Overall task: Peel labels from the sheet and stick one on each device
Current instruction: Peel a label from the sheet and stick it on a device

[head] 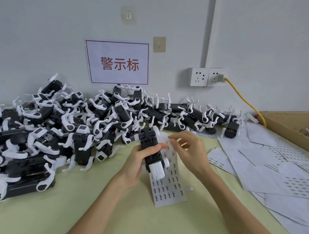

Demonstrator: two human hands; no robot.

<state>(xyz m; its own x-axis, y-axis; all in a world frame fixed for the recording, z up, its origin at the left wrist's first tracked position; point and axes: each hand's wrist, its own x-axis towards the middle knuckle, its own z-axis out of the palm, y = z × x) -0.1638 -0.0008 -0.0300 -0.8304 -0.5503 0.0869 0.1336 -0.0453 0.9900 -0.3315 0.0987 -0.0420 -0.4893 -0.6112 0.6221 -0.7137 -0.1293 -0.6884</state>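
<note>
My left hand (136, 163) grips a black and white device (152, 148) upright above the table, thumb across its black body. Behind and below it lies a white label sheet (167, 188) with rows of small printed labels. My right hand (188, 147) hovers over the upper part of the sheet, fingers curled with thumb and forefinger close together at its top edge; whether a label is between them is too small to tell. A large heap of black and white devices (66, 130) covers the table's left and back.
Used white backing sheets (274, 167) spread over the right of the pale green table (48, 216). A cardboard box (290, 126) stands at the far right. A wall socket (207, 76) with a yellow cable (244, 99) and a red-lettered sign (118, 63) are on the wall.
</note>
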